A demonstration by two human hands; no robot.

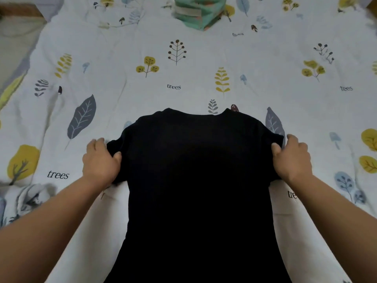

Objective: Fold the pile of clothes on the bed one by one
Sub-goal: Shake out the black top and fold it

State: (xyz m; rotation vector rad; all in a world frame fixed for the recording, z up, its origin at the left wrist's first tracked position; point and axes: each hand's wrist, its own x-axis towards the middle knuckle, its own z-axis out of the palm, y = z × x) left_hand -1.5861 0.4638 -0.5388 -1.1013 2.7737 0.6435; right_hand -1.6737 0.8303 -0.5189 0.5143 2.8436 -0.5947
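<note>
**Both hands pinching the sleeves of a black T-shirt on the bed**

The left hand (101, 160) is gripping the left sleeve of the black T-shirt (200, 180), its thumb lying on top of the cloth and its fingers curling round the sleeve's outer edge. The right hand (290, 158) is doing the same on the other side, thumb pressing down on the fabric, fingers wrapping round the sleeve hem. Both forearms are reaching in from the bottom corners of the view, one on each side of the shirt's body.

The shirt is lying spread out in the near middle of the bed, neckline pointing away from the person and its lower part running out of view at the bottom edge. The cloth is so dark that its folds and seams are hard to make out.

Under it, a white bedsheet (183, 82) printed with leaves, small trees and the word "trees" is covering the bed. Well beyond the shirt, at the far edge of the view, a folded green garment (201, 14) with a pale band across it is sitting on the sheet.
</note>
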